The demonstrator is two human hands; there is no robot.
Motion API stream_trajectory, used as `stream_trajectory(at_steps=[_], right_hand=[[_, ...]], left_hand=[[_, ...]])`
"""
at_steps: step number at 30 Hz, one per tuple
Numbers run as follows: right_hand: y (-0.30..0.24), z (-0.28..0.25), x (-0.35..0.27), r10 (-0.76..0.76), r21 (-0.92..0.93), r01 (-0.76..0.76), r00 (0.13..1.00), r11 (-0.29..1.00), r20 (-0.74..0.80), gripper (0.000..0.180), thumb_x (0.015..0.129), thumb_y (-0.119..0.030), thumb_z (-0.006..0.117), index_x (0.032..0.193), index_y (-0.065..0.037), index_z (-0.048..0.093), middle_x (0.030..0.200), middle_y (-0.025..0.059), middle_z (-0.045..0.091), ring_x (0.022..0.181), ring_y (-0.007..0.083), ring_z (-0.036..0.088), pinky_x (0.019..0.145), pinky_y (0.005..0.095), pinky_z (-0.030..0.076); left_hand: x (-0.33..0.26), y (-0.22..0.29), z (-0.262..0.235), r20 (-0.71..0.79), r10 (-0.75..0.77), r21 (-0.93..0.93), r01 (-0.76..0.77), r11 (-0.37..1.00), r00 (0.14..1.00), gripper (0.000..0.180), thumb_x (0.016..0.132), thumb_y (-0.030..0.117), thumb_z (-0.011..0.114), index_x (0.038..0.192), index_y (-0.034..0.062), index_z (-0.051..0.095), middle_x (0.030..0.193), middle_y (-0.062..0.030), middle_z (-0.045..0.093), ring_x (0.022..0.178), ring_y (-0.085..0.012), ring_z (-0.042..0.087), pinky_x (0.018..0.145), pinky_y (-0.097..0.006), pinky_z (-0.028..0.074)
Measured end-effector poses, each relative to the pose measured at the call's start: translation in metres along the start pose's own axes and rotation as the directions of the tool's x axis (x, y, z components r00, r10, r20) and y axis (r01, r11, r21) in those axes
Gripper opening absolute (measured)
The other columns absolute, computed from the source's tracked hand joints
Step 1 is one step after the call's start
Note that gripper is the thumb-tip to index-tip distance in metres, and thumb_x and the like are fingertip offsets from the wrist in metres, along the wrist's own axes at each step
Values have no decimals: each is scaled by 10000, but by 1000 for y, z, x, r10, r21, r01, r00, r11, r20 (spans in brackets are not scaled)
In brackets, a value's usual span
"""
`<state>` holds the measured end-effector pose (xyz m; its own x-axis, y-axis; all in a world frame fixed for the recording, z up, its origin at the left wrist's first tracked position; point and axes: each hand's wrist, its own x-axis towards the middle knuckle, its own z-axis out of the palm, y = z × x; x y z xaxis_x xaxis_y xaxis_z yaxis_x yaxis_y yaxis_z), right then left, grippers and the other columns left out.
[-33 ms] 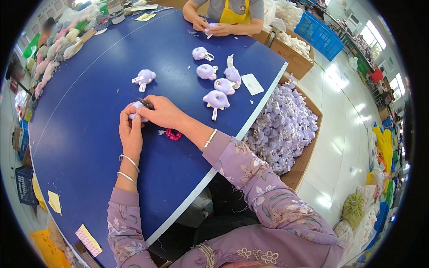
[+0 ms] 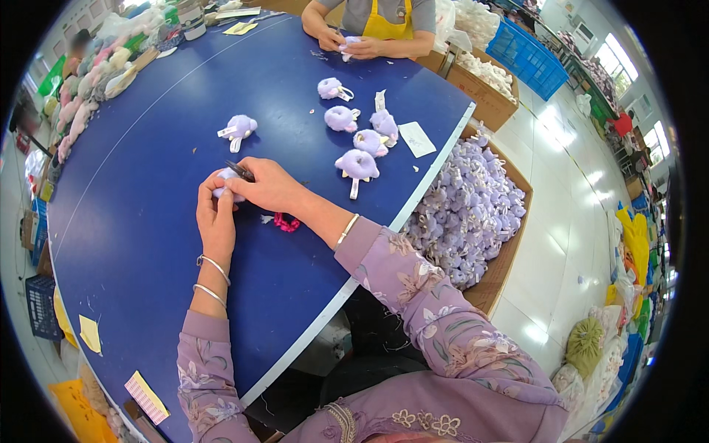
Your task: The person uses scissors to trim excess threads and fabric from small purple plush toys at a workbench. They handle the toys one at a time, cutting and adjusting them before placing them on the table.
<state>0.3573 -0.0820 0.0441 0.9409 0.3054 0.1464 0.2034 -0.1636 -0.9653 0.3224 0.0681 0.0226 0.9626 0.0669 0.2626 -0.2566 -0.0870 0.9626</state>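
Observation:
My left hand is closed round a small lilac plush toy, held just above the blue table. My right hand meets it there, gripping a small dark pointed tool that looks like thread snips. Fingers cover most of this toy and part of the tool. Beyond my hands lies another lilac plush toy with a white loop and tag. To the right are several more, among them a ring-shaped plush toy with a white strap. A bright pink scrunchie-like band lies beside my right wrist.
Across the table a person in a yellow apron handles a similar plush toy. A cardboard box full of lilac toys stands against the table's right edge. White paper lies near that edge; plush pieces are heaped far left.
The other person's hands and the toy in them have shifted very slightly. My own hands look the same.

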Motion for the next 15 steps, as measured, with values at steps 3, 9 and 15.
stream_trajectory(at_steps=[3,9,15], right_hand=[[1,-1,0,0,2,0,1000,1000,-1,466,853,-352,635,1002,89,617,898,188,675,817,239,652,753,347,503],[4,0,2,-15,-4,15,1000,1000,2,456,844,-333,637,1009,91,614,904,194,675,821,242,655,758,347,505],[-1,1,-1,-16,70,15,1000,997,15,400,872,-298,626,1000,81,612,886,160,667,795,200,652,719,321,512]], left_hand=[[1,-1,2,1,8,-12,-8,1000,1000,150,960,106,506,1092,44,542,1194,-41,572,893,-79,558,736,-222,484],[0,1,2,1,-1,-26,1,1000,1000,162,948,76,495,1101,42,534,1185,-41,568,894,-78,558,748,-220,490],[1,-4,0,6,2,-37,-2,999,1000,200,928,26,522,1127,43,530,1193,-52,563,956,-96,561,805,-236,497]])
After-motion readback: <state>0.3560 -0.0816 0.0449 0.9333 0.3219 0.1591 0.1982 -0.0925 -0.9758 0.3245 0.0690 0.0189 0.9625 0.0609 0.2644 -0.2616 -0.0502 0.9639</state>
